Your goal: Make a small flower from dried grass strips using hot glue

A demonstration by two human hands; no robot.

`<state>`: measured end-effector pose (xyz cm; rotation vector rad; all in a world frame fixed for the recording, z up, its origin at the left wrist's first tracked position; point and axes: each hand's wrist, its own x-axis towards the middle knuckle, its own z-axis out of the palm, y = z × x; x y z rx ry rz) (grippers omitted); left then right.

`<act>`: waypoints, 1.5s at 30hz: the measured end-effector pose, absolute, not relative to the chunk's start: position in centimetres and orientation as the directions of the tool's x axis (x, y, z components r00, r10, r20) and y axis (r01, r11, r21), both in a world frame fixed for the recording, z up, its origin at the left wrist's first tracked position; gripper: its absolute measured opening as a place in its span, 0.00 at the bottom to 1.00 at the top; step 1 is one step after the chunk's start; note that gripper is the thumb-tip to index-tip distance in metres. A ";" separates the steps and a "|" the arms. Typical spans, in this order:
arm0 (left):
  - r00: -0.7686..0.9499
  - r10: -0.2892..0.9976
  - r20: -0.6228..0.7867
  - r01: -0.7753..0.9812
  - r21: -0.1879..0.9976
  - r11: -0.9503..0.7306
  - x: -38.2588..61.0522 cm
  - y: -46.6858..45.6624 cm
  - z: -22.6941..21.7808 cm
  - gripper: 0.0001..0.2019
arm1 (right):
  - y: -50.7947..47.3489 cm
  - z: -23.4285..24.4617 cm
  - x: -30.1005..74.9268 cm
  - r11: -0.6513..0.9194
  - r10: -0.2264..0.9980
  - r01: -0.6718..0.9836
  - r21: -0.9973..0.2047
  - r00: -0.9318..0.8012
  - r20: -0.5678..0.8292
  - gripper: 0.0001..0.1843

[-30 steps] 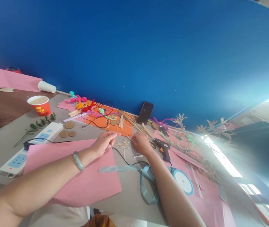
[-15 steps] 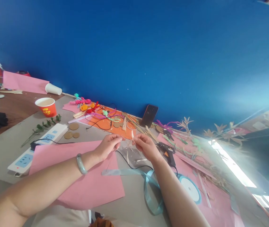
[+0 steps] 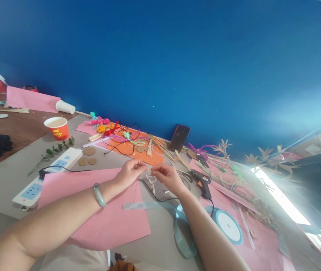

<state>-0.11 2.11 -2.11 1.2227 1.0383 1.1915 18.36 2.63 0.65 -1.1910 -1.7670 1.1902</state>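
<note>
My left hand (image 3: pixel 130 172) and my right hand (image 3: pixel 167 177) meet above the grey table, fingers pinched together on a thin pale straw strip (image 3: pixel 149 170) stretched between them. A green bangle sits on my left wrist. Below the hands lie a pink paper sheet (image 3: pixel 92 210), loose straw bits (image 3: pixel 152 183) and a black cord (image 3: pixel 160 197). A black glue gun (image 3: pixel 203 183) lies just right of my right hand.
A light blue ribbon (image 3: pixel 177 222) and its spool (image 3: pixel 228 226) lie near my right forearm. A white power strip (image 3: pixel 50 171), green sprig, red paper cup (image 3: pixel 56 128), cardboard discs, orange sheet with colourful pipe cleaners (image 3: pixel 126 145) and a leaning phone (image 3: pixel 179 138) stand before the blue wall.
My right hand lifted from the straw bits on the table and came up to my left hand; both now pinch the strip close together. The view shifted slightly.
</note>
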 end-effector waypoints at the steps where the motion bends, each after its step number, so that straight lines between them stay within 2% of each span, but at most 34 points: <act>1: 0.109 0.993 0.040 -0.098 0.995 -0.029 -0.1 2.1 -2.2 0.12 | 2.6 0.6 18.3 0.175 0.941 0.328 -0.928 -0.334 0.059 0.13; 4: 0.109 0.994 -0.005 -0.143 0.989 0.021 0.0 2.0 -2.4 0.13 | 2.7 0.2 18.0 0.255 0.944 0.437 -0.862 -0.308 0.123 0.20; 7: 0.137 0.988 -0.075 -0.197 0.975 0.101 0.1 1.9 -2.4 0.13 | 2.8 -0.2 17.6 0.363 0.913 0.513 -0.778 -0.362 0.187 0.11; 9: 0.153 0.982 -0.112 -0.233 0.961 0.146 0.2 1.9 -2.3 0.13 | 2.9 -0.5 17.6 0.390 0.905 0.528 -0.755 -0.373 0.206 0.11; 11: 0.157 0.980 -0.120 -0.271 0.949 0.160 0.1 1.9 -2.0 0.13 | 3.2 -0.9 17.8 0.365 0.923 0.549 -0.752 -0.318 0.216 0.12; 16: 0.148 0.987 -0.070 -0.365 0.923 0.120 -0.4 2.4 -1.5 0.18 | 3.9 -1.7 19.0 0.293 0.956 0.579 -0.761 -0.198 0.217 0.05; 19: 0.149 0.987 -0.055 -0.373 0.922 0.108 -0.6 2.5 -1.5 0.18 | 4.1 -1.7 19.4 0.260 0.965 0.569 -0.780 -0.156 0.209 0.16; 21: 0.147 0.988 -0.039 -0.358 0.929 0.090 -0.6 2.5 -1.4 0.19 | 4.0 -1.3 19.3 0.212 0.977 0.521 -0.827 -0.096 0.190 0.18; 24: 0.147 0.989 -0.005 -0.340 0.939 0.056 -0.5 2.2 -1.1 0.18 | 3.4 -0.3 18.7 0.146 0.989 0.439 -0.886 -0.030 0.148 0.13; 25: 0.148 0.989 0.008 -0.337 0.941 0.042 -0.5 2.1 -0.9 0.17 | 3.1 0.2 18.5 0.117 0.993 0.400 -0.909 -0.040 0.110 0.16; 28: 0.168 0.985 0.049 -0.325 0.946 0.008 -0.4 1.8 -0.6 0.16 | 2.1 1.4 17.7 -0.064 0.981 0.173 -0.983 -0.170 -0.094 0.23; 31: 0.207 0.975 0.083 -0.312 0.950 -0.015 -0.5 1.6 -0.5 0.16 | 1.2 2.2 17.2 -0.257 0.901 -0.019 -0.966 -0.367 -0.232 0.24; 34: 0.239 0.964 0.115 -0.300 0.953 -0.039 -0.5 1.5 -0.5 0.15 | 0.7 2.4 17.0 -0.321 0.844 -0.108 -0.941 -0.484 -0.232 0.20; 37: 0.255 0.958 0.129 -0.278 0.959 -0.055 -0.5 1.4 -0.5 0.15 | 0.7 2.2 17.0 -0.335 0.822 -0.158 -0.929 -0.530 -0.207 0.16; 42: 0.250 0.957 0.146 -0.263 0.962 -0.078 -0.6 1.4 -0.3 0.15 | 0.9 1.8 17.0 -0.349 0.845 -0.193 -0.917 -0.489 -0.218 0.10; 45: 0.241 0.958 0.158 -0.266 0.960 -0.091 -0.6 1.4 -0.2 0.16 | 1.1 1.8 17.0 -0.394 0.841 -0.252 -0.884 -0.488 -0.236 0.11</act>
